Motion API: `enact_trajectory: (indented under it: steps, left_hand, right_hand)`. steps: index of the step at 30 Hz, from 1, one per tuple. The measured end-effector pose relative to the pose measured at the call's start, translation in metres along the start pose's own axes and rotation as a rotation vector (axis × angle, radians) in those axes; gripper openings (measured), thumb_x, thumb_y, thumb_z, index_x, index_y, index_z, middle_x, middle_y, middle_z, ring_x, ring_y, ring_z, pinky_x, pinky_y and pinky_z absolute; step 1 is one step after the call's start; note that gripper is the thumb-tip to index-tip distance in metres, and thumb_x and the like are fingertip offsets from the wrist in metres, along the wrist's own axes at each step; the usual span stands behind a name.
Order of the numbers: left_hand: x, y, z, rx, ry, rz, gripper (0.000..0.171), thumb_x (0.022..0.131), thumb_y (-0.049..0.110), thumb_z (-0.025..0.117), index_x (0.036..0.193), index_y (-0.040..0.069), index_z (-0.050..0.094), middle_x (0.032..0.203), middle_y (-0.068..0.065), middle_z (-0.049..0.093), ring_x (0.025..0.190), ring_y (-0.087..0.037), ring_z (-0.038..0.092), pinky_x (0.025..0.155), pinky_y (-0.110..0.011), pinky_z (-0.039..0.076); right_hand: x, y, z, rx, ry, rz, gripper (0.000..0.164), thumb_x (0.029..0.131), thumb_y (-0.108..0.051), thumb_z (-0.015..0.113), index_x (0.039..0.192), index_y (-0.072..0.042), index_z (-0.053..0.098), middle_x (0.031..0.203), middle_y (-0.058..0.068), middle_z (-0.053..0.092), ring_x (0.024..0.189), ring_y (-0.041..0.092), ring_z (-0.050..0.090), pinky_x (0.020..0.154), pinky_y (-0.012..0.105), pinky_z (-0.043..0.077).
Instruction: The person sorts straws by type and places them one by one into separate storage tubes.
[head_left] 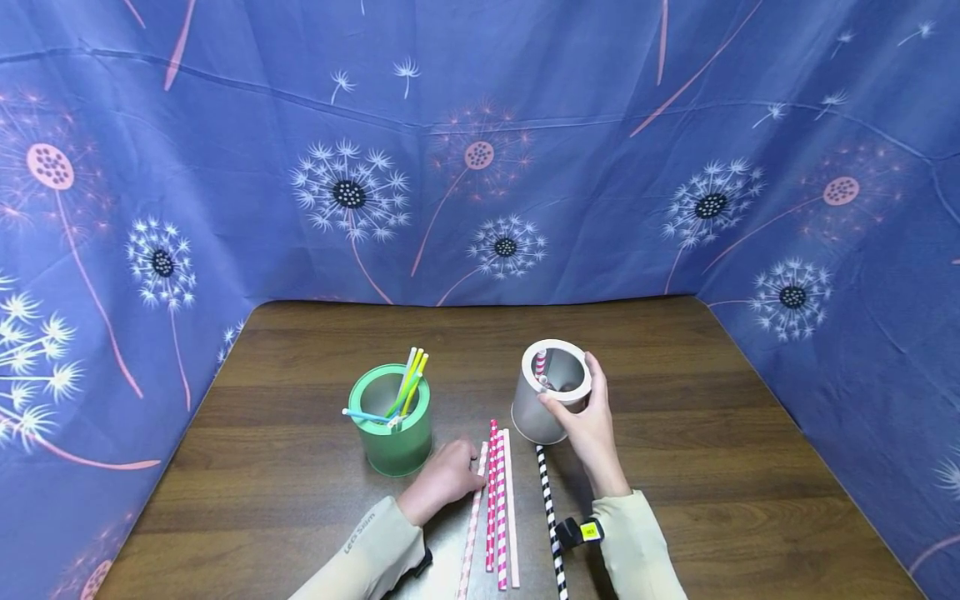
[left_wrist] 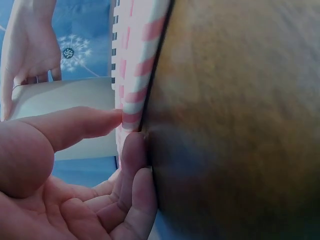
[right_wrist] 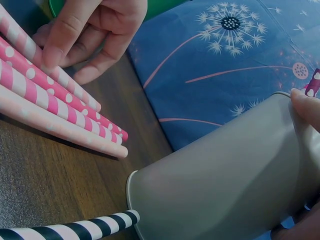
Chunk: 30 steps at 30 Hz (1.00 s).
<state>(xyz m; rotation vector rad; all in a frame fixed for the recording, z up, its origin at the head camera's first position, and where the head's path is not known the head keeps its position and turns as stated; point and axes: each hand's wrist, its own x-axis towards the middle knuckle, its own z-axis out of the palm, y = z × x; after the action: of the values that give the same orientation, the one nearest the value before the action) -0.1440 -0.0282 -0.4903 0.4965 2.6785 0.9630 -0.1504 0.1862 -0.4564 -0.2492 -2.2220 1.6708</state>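
My left hand [head_left: 444, 477] pinches the leftmost pale pink-and-white striped paper straw [head_left: 472, 533] between thumb and fingers, low over the table. In the left wrist view the thumb presses one side of that straw, with fingertips at its other side. Beside it lie a hot-pink dotted straw [head_left: 491, 508], a pink-and-white striped straw [head_left: 501, 517] and a pale pink straw [head_left: 512, 517]. My right hand [head_left: 596, 429] holds a grey can [head_left: 532, 415] near its white rim, thumb in front and fingers at the far right side. Red-and-white straws [head_left: 540, 364] stand inside the can.
A green can [head_left: 397, 450] with several blue, white, yellow and green straws [head_left: 408, 385] stands left of my left hand. One black-and-white striped straw [head_left: 550, 508] lies before the grey can, its far end at the can's base. A blue dandelion-print cloth [head_left: 585, 208] hangs behind the wooden table [head_left: 712, 433].
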Motion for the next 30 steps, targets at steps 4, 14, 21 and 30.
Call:
enact_trajectory:
  steps: [4, 14, 21, 30]
  left_hand:
    - [-0.001, 0.001, 0.001, 0.015, 0.011, 0.02, 0.037, 0.068, 0.009, 0.072, 0.052, 0.017, 0.04, 0.055, 0.007, 0.029, 0.053, -0.011, 0.03, 0.045, -0.025, 0.025]
    - [-0.001, 0.002, 0.004, 0.077, 0.044, 0.023, 0.046, 0.065, 0.007, 0.07, 0.047, 0.021, 0.03, 0.049, 0.009, 0.022, 0.049, -0.01, 0.025, 0.042, -0.025, 0.02]
    - [0.001, 0.001, 0.0, -0.014, 0.01, 0.008, 0.038, 0.065, 0.005, 0.068, 0.051, 0.018, 0.034, 0.052, 0.009, 0.022, 0.051, -0.01, 0.024, 0.047, -0.024, 0.019]
    - [0.006, 0.004, -0.015, -0.156, 0.018, 0.069, 0.02, 0.077, 0.003, 0.062, 0.062, 0.009, 0.051, 0.055, 0.008, 0.041, 0.053, -0.005, 0.038, 0.05, -0.018, 0.03]
  right_hand:
    - [-0.001, -0.001, 0.0, 0.0, -0.002, 0.008, 0.096, 0.078, -0.017, 0.08, 0.153, -0.02, 0.022, 0.159, 0.004, 0.025, 0.145, 0.024, 0.027, 0.119, 0.042, 0.021]
    - [-0.002, -0.003, 0.0, 0.011, -0.007, 0.026, 0.096, 0.079, -0.017, 0.08, 0.154, -0.022, 0.021, 0.159, 0.004, 0.024, 0.146, 0.024, 0.027, 0.119, 0.042, 0.022]
    - [-0.002, -0.003, 0.0, 0.016, -0.005, 0.024, 0.095, 0.079, -0.017, 0.08, 0.154, -0.019, 0.021, 0.159, 0.004, 0.025, 0.146, 0.024, 0.027, 0.119, 0.042, 0.022]
    - [-0.002, -0.003, -0.001, 0.011, -0.009, 0.021, 0.095, 0.079, -0.018, 0.08, 0.154, -0.02, 0.021, 0.159, 0.003, 0.025, 0.146, 0.024, 0.027, 0.119, 0.042, 0.021]
